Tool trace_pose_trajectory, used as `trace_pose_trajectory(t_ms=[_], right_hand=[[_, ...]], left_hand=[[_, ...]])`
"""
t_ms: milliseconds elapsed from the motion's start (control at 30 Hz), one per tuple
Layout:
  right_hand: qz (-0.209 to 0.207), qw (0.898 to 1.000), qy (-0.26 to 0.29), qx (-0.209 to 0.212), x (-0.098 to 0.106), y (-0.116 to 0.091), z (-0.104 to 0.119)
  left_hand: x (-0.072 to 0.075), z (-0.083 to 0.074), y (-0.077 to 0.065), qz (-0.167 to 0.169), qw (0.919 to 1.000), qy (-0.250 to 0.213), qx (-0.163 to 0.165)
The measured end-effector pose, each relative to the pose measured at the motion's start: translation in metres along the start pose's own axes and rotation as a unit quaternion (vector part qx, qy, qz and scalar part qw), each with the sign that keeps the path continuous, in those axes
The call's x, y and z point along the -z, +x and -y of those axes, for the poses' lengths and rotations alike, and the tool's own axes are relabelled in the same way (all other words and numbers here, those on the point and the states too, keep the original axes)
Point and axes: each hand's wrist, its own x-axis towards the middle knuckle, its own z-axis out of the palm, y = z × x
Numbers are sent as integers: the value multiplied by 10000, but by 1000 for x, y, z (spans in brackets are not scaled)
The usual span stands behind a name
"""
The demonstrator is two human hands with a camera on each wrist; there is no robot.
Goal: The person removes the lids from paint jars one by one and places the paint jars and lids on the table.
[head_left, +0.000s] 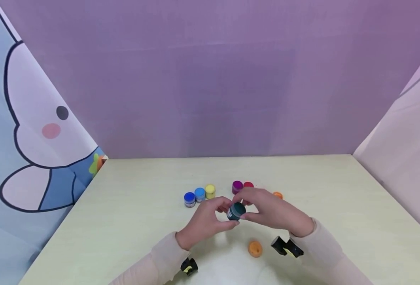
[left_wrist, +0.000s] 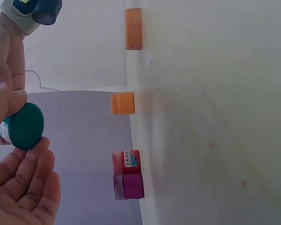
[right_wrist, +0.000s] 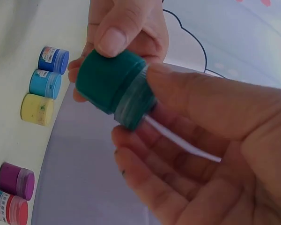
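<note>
A small green paint jar [head_left: 236, 211] is held up above the table between both hands. In the right wrist view the jar [right_wrist: 110, 82] is tilted, its solid green body toward the left hand and its clear ribbed part toward the right hand. My left hand [head_left: 210, 217] grips it from the left, thumb against the green body. From the right, my right hand [head_left: 272, 208] pinches the ribbed end between thumb and fingers. The left wrist view shows a round green end of the jar [left_wrist: 27, 126]. Below the hands lies a flat round orange piece, like a lid [head_left: 255, 249].
Dark blue [head_left: 190, 199], light blue [head_left: 200, 194] and yellow [head_left: 210, 191] jars stand in a row behind the left hand. Purple [head_left: 237, 187] and red [right_wrist: 9, 206] jars stand together further right. An orange jar [left_wrist: 122, 103] stands beyond the right hand. A purple curtain [head_left: 231, 79] backs the table.
</note>
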Motion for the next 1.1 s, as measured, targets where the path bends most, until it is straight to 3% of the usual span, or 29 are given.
trace_pose_trajectory(t_ms=[167,267,367,467,667,1100], right_hand=[[51,9978,-34,654,0,-1,-2],[28,9973,-59,735,-1,-1,-3],[-54,9989,-55,459,0,-1,-3],[-191,9997,24,-139,-1,-2,-1],[-393,9916,534,-1108,-7,-1,1],[-435,9862,604,-1482,-8,4,5]], left_hand=[[1,0,-1,-10,10000,-30,-79],[1,0,-2,4,10000,-24,-45],[1,0,-2,15,10000,-12,-14],[0,0,-2,17,10000,-3,4],[0,0,-3,-27,10000,-29,-3],[1,0,-1,-2,9999,74,128]])
